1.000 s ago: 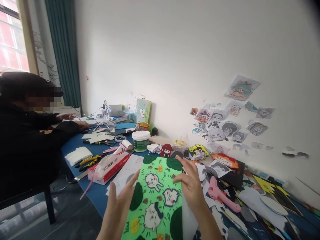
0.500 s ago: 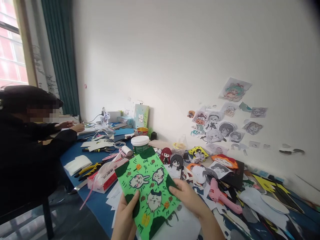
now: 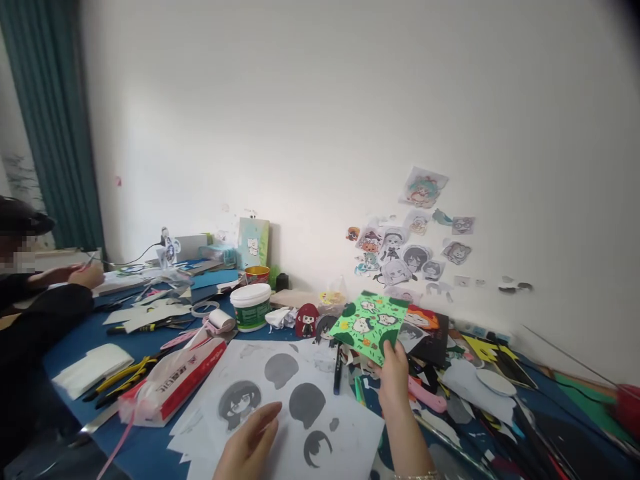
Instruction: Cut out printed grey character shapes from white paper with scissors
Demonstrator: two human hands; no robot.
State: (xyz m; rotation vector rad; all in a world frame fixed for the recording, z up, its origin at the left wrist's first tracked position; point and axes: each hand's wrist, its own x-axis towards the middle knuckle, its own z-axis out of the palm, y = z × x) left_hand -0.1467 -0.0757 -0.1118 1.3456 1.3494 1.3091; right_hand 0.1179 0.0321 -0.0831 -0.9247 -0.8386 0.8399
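A bright green picture board (image 3: 367,323) with small white cartoon animals and dark green patches is in my right hand (image 3: 394,368), gripped by its lower right edge with the thumb on top. It is over the clutter at the back of the table. My left hand (image 3: 251,437) holds nothing, its fingers stretched out above a stack of printed sheets (image 3: 270,433). These show grey cartoon heads and hair shapes. A red-haired figure cutout (image 3: 307,323) stands behind the sheets, left of the board.
Left of the sheets lie a red-and-white tissue pack (image 3: 180,383), yellow-and-black pliers (image 3: 123,380) and a white-lidded tub (image 3: 251,307). A pink glue gun (image 3: 425,395) and paper scraps crowd the right. Another person's hands (image 3: 83,275) work at far left.
My right hand has carried the green board away toward the back. The left hand has let go of it and is over the sheets. The view has turned right.
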